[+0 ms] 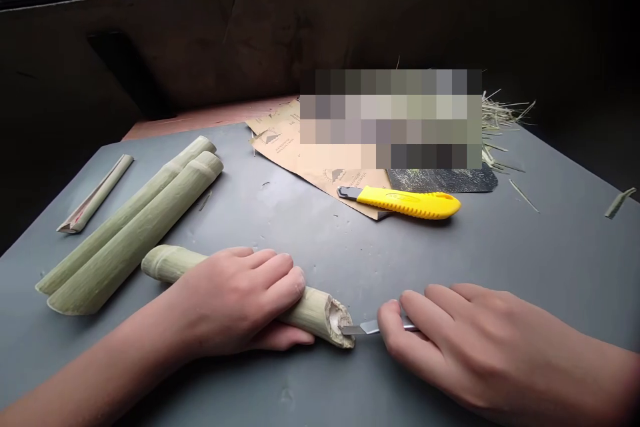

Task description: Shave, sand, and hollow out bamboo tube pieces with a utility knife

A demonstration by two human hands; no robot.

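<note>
My left hand (250, 300) is wrapped over a pale green bamboo piece (315, 313), pressing it against the grey tabletop (390, 380). The bamboo's right end is rough and hollowed, and its middle is hidden under my fingers. In my right hand (465, 340) is a slim metal craft knife (370, 327), its handle mostly covered by my fingers. The blade points left and its tip is at the ragged bamboo opening. Beyond my hands lies a yellow utility knife (410, 203).
Two bamboo pieces with slanted ends (140, 233) lie side by side at left, near a small folded strip (95, 195). Brown printed sandpaper sheets (310, 160) and a dark sheet (443, 180) lie behind, partly pixelated. Shavings (505, 110) are heaped at the back right.
</note>
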